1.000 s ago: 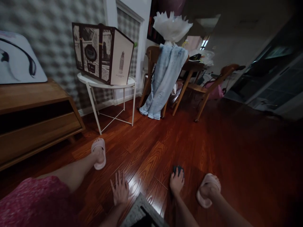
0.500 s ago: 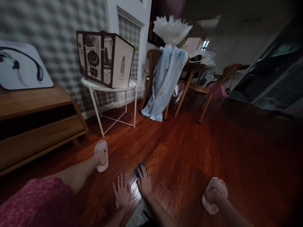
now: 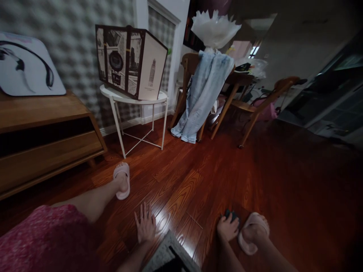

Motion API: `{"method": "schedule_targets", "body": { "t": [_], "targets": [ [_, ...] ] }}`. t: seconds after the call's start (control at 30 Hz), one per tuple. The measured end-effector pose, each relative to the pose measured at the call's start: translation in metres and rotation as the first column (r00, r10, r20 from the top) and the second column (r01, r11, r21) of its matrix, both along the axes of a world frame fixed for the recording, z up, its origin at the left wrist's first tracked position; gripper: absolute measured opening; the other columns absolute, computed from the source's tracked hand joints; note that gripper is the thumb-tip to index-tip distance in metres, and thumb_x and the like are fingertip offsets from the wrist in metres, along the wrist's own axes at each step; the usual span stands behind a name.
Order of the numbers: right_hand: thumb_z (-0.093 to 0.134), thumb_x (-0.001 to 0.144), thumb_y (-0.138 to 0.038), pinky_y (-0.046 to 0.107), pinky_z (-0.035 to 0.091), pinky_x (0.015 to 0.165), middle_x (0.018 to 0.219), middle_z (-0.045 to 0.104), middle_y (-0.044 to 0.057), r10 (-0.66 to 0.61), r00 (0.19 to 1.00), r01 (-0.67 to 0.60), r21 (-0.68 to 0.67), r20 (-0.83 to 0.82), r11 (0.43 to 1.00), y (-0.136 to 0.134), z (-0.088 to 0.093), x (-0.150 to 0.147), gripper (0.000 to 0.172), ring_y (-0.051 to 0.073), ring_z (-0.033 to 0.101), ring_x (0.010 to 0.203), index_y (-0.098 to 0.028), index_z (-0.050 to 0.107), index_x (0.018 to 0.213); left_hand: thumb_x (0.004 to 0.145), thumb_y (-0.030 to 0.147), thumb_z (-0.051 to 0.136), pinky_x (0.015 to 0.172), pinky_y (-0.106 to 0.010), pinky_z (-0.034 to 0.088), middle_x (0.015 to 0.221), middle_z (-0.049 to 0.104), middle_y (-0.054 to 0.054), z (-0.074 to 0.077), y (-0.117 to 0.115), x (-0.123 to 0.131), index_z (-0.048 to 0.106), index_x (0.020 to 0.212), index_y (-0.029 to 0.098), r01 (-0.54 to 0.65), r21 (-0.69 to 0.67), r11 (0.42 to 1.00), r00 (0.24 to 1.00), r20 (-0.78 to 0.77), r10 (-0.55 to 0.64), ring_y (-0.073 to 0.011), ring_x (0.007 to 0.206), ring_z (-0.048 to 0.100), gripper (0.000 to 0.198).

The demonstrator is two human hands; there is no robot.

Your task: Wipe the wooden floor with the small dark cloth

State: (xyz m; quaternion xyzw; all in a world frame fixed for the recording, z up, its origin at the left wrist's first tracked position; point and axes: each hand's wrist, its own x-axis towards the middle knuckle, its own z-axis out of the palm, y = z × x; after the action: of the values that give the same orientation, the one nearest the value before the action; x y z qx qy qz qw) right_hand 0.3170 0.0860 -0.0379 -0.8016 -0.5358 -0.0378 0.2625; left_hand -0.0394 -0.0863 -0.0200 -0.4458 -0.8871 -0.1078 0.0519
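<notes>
My left hand (image 3: pixel 146 224) lies flat on the glossy red-brown wooden floor (image 3: pixel 176 181), its fingers spread and nothing under them that I can see. To the right, close beside the pink slipper (image 3: pixel 247 243) on my right foot, my right hand (image 3: pixel 227 227) presses on a small dark blue-green cloth (image 3: pixel 233 216). Its fingers curl over the cloth, which pokes out past the fingertips against the floor. Part of the cloth is hidden under the palm.
A grey patterned thing (image 3: pixel 167 249) shows between my arms. Ahead stands a white side table (image 3: pixel 136 101) bearing a printed trunk-like box (image 3: pixel 153 70). A wooden cabinet (image 3: pixel 56 113) is at left. Jeans (image 3: pixel 205 90) hang over a chair near another wooden chair (image 3: pixel 255 109).
My right hand has swept the cloth across the floor to the right, from near my left hand to beside my right foot. The left hand has stayed nearly in place.
</notes>
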Motion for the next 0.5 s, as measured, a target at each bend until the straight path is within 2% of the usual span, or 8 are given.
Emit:
{"method": "schedule_targets", "body": {
  "t": [0.07, 0.13, 0.27, 0.37, 0.43, 0.5],
  "targets": [
    [0.045, 0.083, -0.044, 0.074, 0.032, 0.104, 0.162, 0.034, 0.017, 0.053, 0.999, -0.053, -0.005, 0.011, 0.999, -0.011, -0.002, -0.025, 0.067, 0.046, 0.036, 0.144, -0.034, 0.051, 0.149, 0.095, 0.027, 0.029, 0.128, -0.059, 0.008, 0.165, 0.031, -0.011, 0.002, 0.000, 0.000, 0.029, 0.155, 0.021, 0.007, -0.010, 1.000, 1.000, 0.006, -0.007, -0.0253, 0.157, 0.017, 0.060],
    [0.048, 0.083, -0.044, 0.070, 0.031, 0.108, 0.164, 0.032, 0.014, 0.177, 0.984, -0.176, -0.048, 0.016, 0.983, -0.016, -0.001, -0.063, 0.066, 0.044, 0.033, 0.147, -0.035, 0.051, 0.148, 0.096, 0.026, 0.029, 0.128, -0.059, 0.008, 0.165, 0.031, -0.010, 0.004, -0.001, 0.000, 0.029, 0.155, 0.022, -0.001, -0.025, 1.000, 1.000, -0.007, 0.000, -0.0246, 0.156, 0.019, 0.059],
    [0.038, 0.092, -0.036, 0.061, 0.029, 0.116, 0.166, 0.028, 0.011, 0.461, 0.887, -0.457, -0.140, -0.005, 0.878, -0.029, -0.002, -0.150, 0.063, 0.034, 0.025, 0.152, -0.026, 0.044, 0.153, 0.096, 0.026, 0.028, 0.128, -0.058, 0.009, 0.164, 0.034, -0.010, 0.004, 0.000, 0.001, 0.028, 0.155, 0.022, -0.019, -0.031, 0.999, 0.999, -0.033, 0.018, -0.0244, 0.155, 0.023, 0.059],
    [0.037, 0.095, -0.030, 0.053, 0.028, 0.120, 0.165, 0.031, 0.009, 0.654, 0.756, -0.647, -0.157, -0.003, 0.746, -0.050, -0.008, -0.205, 0.060, 0.027, 0.025, 0.153, -0.024, 0.043, 0.154, 0.095, 0.025, 0.029, 0.127, -0.060, 0.010, 0.164, 0.034, -0.010, 0.000, 0.001, 0.001, 0.029, 0.154, 0.023, -0.010, -0.028, 1.000, 0.999, -0.033, 0.009, -0.0253, 0.155, 0.022, 0.059],
    [0.040, 0.095, -0.027, 0.050, 0.027, 0.121, 0.165, 0.031, 0.008, 0.785, 0.620, -0.774, -0.164, 0.003, 0.612, -0.062, -0.010, -0.229, 0.059, 0.025, 0.025, 0.153, -0.025, 0.042, 0.154, 0.095, 0.024, 0.030, 0.127, -0.060, 0.011, 0.164, 0.034, -0.010, -0.001, 0.002, 0.001, 0.033, 0.153, 0.023, -0.014, -0.029, 0.999, 0.999, -0.033, 0.013, -0.0255, 0.155, 0.023, 0.058],
    [0.043, 0.095, -0.025, 0.048, 0.027, 0.122, 0.166, 0.030, 0.006, 0.878, 0.479, -0.865, -0.165, 0.006, 0.473, -0.065, -0.009, -0.238, 0.060, 0.024, 0.026, 0.153, -0.028, 0.041, 0.154, 0.094, 0.022, 0.030, 0.128, -0.059, 0.010, 0.163, 0.036, -0.009, -0.002, 0.003, 0.002, 0.037, 0.151, 0.024, -0.031, -0.036, 0.999, 0.999, -0.046, 0.030, -0.0247, 0.154, 0.026, 0.057]
  ]
}}
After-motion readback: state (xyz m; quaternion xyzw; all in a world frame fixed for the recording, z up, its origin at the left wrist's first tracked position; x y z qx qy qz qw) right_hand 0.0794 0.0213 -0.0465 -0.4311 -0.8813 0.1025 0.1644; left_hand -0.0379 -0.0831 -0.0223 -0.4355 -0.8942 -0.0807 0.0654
